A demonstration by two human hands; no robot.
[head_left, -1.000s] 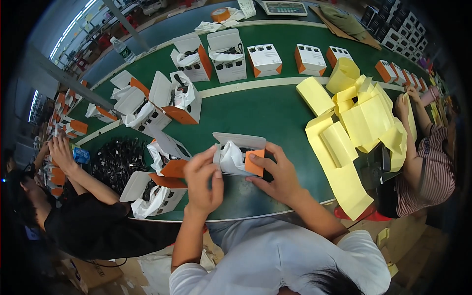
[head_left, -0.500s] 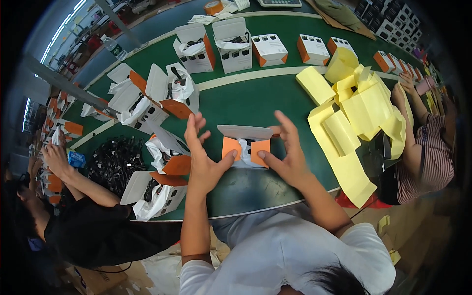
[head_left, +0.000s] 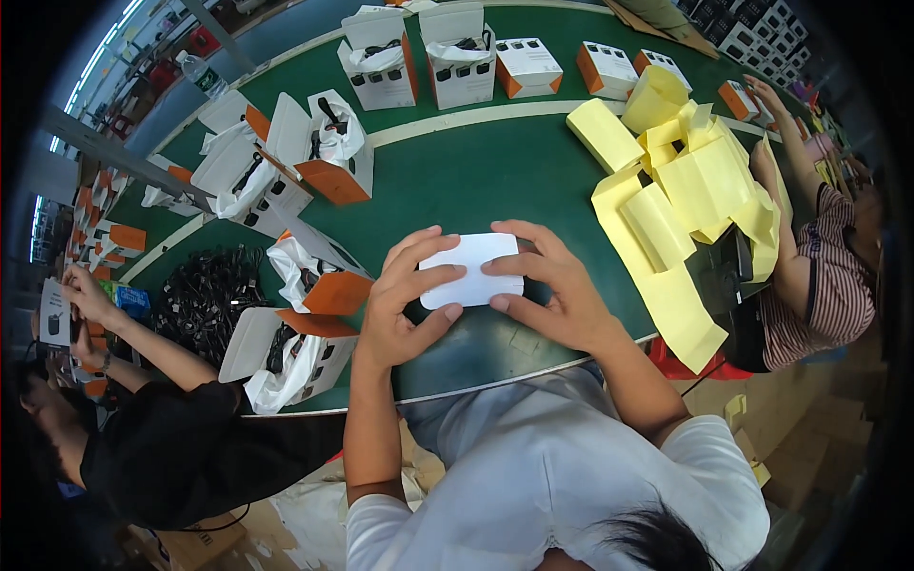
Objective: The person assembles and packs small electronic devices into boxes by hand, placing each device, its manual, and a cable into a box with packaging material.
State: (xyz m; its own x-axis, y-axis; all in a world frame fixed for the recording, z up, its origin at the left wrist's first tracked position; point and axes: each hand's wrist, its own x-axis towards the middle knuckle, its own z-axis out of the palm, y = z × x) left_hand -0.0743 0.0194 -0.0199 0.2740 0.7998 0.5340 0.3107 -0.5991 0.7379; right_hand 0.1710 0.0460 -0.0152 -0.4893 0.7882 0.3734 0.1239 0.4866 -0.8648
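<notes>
In front of me stands a small white box, its top flap folded down over the opening, so the orange side flaps and the contents are hidden. My left hand grips it from the left, fingers bent over the lid and thumb at the near edge. From the right, my right hand holds it the same way, fingertips on the lid and thumb at the front. To the left, several open white and orange boxes hold white bags and black cables.
Crumpled yellow paper sheets lie right. A pile of black cables sits left. Closed boxes stand along the far side of the green table. Co-workers sit either side; the left one's hand holds a box.
The upright lid has come down over the box, covering the orange flaps. My hands have moved from spread beside it to gripping its top. The left co-worker has lifted a box.
</notes>
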